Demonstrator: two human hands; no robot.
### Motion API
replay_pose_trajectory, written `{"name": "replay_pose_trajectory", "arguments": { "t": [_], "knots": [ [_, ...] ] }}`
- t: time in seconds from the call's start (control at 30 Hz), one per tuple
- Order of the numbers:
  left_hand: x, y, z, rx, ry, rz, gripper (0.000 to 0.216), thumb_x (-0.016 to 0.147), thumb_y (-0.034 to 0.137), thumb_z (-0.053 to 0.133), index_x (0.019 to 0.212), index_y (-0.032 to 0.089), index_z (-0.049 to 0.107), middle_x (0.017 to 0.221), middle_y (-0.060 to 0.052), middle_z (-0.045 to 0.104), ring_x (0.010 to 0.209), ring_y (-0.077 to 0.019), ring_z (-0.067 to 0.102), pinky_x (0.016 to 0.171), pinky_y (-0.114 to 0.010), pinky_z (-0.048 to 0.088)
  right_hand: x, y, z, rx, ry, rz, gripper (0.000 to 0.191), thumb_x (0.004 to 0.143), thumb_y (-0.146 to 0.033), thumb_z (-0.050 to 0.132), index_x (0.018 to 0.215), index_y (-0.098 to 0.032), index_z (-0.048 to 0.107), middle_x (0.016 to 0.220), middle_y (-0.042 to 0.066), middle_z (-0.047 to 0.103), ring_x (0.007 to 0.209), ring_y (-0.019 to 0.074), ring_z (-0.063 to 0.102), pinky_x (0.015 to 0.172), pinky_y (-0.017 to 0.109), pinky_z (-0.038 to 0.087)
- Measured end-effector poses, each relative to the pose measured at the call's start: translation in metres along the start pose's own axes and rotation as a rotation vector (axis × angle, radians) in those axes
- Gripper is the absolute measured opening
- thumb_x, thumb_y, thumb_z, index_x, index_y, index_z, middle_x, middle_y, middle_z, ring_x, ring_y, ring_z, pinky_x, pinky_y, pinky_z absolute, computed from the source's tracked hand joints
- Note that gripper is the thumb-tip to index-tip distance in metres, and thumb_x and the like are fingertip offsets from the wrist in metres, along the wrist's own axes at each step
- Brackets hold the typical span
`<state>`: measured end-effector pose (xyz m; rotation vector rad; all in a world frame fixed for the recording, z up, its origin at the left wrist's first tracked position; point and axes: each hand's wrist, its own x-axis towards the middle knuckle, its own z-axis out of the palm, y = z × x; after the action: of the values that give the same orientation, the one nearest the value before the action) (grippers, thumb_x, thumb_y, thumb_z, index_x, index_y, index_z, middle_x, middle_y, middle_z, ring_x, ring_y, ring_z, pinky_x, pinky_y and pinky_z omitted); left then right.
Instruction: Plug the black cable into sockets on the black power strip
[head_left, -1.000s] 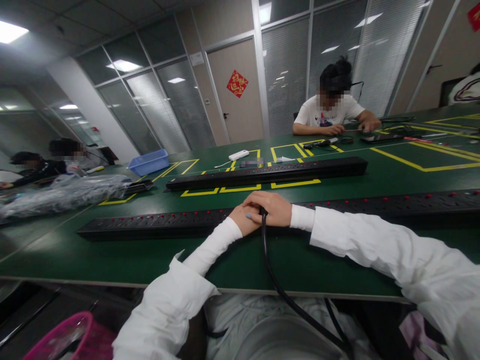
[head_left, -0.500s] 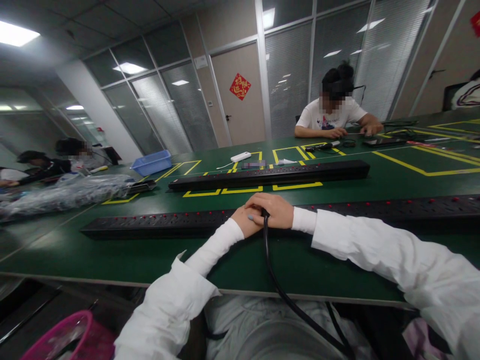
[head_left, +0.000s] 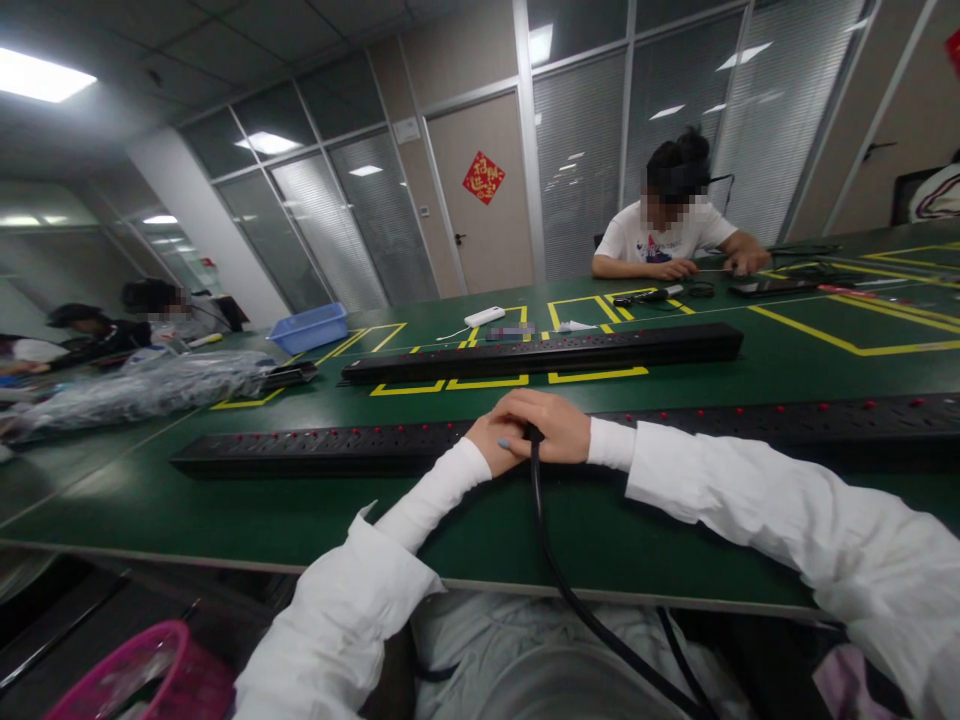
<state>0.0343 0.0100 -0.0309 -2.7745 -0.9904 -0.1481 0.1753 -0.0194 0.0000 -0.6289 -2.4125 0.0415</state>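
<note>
A long black power strip (head_left: 315, 447) with red buttons lies across the green table (head_left: 225, 510) in front of me. Both my hands meet over its middle. My right hand (head_left: 547, 423) is closed over the plug end of a thick black cable (head_left: 559, 570), which runs down from the strip over the table's near edge to my lap. My left hand (head_left: 491, 447) is tucked under the right one, fingers curled against the same plug; what they grip is hidden.
A second black power strip (head_left: 540, 352) lies further back on yellow floor-tape markings. A blue bin (head_left: 309, 326), a bagged bundle (head_left: 142, 385) and a white device (head_left: 484, 316) sit beyond. A person in white works opposite; others sit far left. A pink basket (head_left: 142, 675) is below left.
My hands stay clasped at the same spot on the strip; only the view has shifted slightly.
</note>
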Motion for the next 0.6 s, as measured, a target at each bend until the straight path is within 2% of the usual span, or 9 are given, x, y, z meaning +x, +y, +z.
{"name": "replay_pose_trajectory", "arguments": {
  "t": [0.13, 0.27, 0.47, 0.6],
  "knots": [
    [0.0013, -0.0034, 0.0057, 0.028, 0.006, 0.047, 0.034, 0.079, 0.024, 0.036, 0.109, 0.011, 0.045, 0.109, -0.01, 0.049, 0.106, -0.0205, 0.04, 0.089, -0.033, 0.036, 0.0, -0.0011, 0.0001, 0.028, 0.013, -0.092, 0.033, 0.071, -0.023, 0.053, 0.102, -0.016, 0.049, 0.101, 0.01, 0.05, 0.095, 0.0194, 0.046, 0.082, 0.034, 0.039],
    [0.0022, -0.0044, 0.0084, 0.036, 0.01, 0.054, 0.037, 0.079, 0.022, 0.036, 0.115, 0.012, 0.04, 0.112, -0.01, 0.047, 0.107, -0.0202, 0.04, 0.09, -0.033, 0.036, -0.0001, 0.0003, 0.0012, 0.021, 0.002, -0.102, 0.032, 0.071, -0.022, 0.053, 0.101, -0.015, 0.05, 0.103, 0.011, 0.048, 0.097, 0.0199, 0.045, 0.083, 0.034, 0.038],
    [0.0017, -0.0051, 0.0071, -0.036, 0.002, 0.044, 0.029, 0.079, 0.023, 0.036, 0.103, 0.013, 0.049, 0.109, -0.008, 0.05, 0.105, -0.0199, 0.042, 0.088, -0.033, 0.038, 0.0006, 0.0036, 0.0016, 0.07, -0.015, -0.074, 0.028, 0.072, -0.022, 0.052, 0.1, -0.015, 0.051, 0.099, 0.009, 0.05, 0.093, 0.018, 0.047, 0.081, 0.032, 0.039],
    [0.0006, -0.0025, 0.0022, -0.067, 0.035, 0.036, 0.032, 0.081, 0.024, 0.034, 0.108, 0.012, 0.046, 0.108, -0.008, 0.05, 0.104, -0.0184, 0.043, 0.089, -0.032, 0.038, 0.001, 0.004, 0.0015, 0.101, 0.021, -0.015, 0.024, 0.074, -0.022, 0.051, 0.097, -0.017, 0.053, 0.096, 0.007, 0.051, 0.089, 0.0164, 0.049, 0.079, 0.031, 0.04]
  ]
}}
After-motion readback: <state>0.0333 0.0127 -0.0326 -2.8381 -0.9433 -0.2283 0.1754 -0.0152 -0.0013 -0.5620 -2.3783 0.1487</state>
